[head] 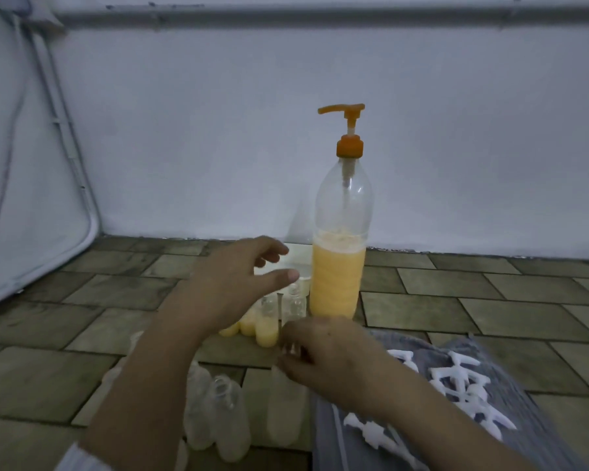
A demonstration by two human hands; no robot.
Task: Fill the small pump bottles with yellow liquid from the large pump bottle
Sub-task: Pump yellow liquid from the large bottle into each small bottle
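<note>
Right hand [323,355] pinching small bottle [286,402]; left hand [232,283] spread open above filled bottles [265,329]

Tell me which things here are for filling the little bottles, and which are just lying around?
For the job: large pump bottle, filled small bottles, empty small bottles, white pump tops.

Just lying around: grey towel, white cable, white tray.
</note>
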